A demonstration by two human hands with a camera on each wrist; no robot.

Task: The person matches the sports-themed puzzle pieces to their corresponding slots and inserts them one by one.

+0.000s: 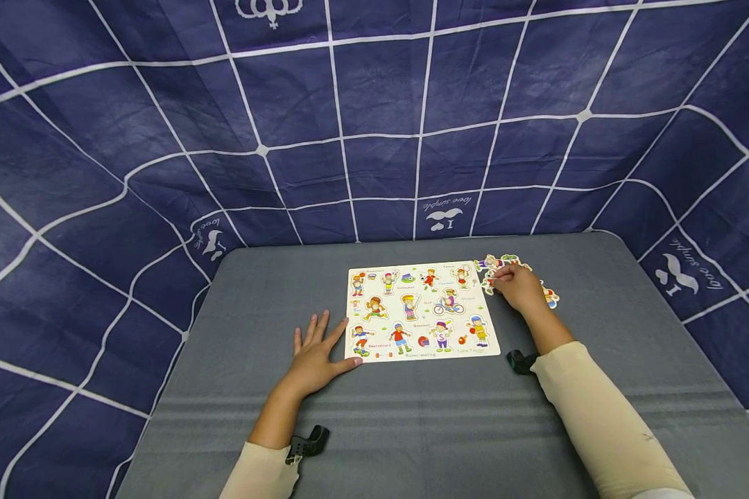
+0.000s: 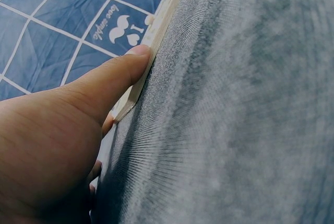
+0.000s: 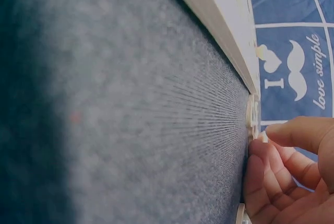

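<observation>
The surface [image 1: 412, 416] wears grey cloth — soft, fuzzy, matt. The puzzle board [image 1: 421, 310] looks like smooth pale wood — printed on top. The blue backdrop [image 1: 374, 125] is thin cloth.

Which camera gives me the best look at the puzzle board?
The head view: the whole puzzle board lies flat on the grey table, its pictures visible, the left hand at its corner. The left wrist view shows only its edge by the thumb; the right wrist view shows just its side edge.

Flat picture puzzle board [image 1: 421, 310] on grey table; loose cut-out pieces [image 1: 505, 263] beside it
</observation>
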